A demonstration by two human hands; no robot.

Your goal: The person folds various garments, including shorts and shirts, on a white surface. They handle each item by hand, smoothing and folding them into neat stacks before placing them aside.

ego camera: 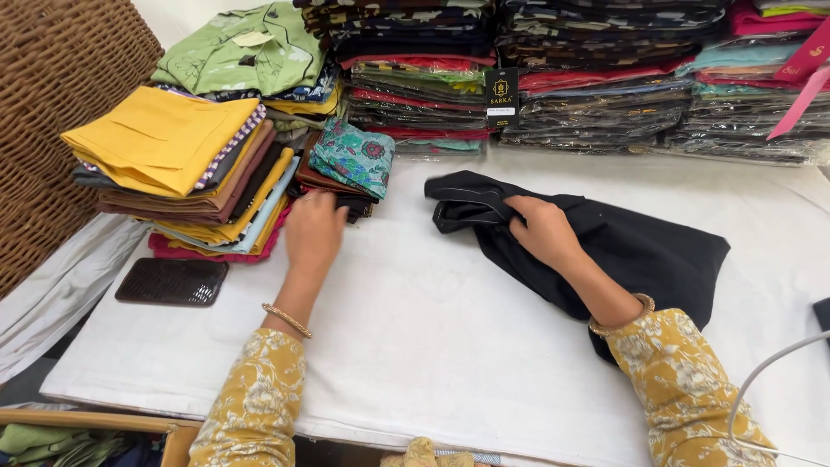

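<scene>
Lying slantwise on the white padded table [450, 329]: a black garment [640, 251], long axis running from its bunched upper-left end down toward the lower-right, where it spreads wider under the forearm. Plain and dark throughout, matte, creased into soft folds at the narrow end, with a faint lighter line of stitching along one edge. Resting right of the table's middle, well apart from the stacks on the left.

Pressing down on the bunched end – the right hand [543, 229], fingers curled and closed over a fold of the black cloth, gold bangle at the wrist, yellow floral sleeve behind it.

Reaching the other way, the left hand [315, 232], palm down, fingers nearly flat and only slightly bent, tips touching the lower edge of a small dark folded pile topped with a teal floral piece [353, 156]; gripping nothing, as far as can be told.

Further left, a leaning stack of folded fabrics [173, 173] with a mustard-yellow piece on top, and a green printed bundle [238, 52] behind it. Just in front of that stack, a flat dark wallet-like case [171, 282]. Along the back – rows of plastic-wrapped folded garments [605, 95]. At far left, a woven wicker surface [52, 112].
</scene>
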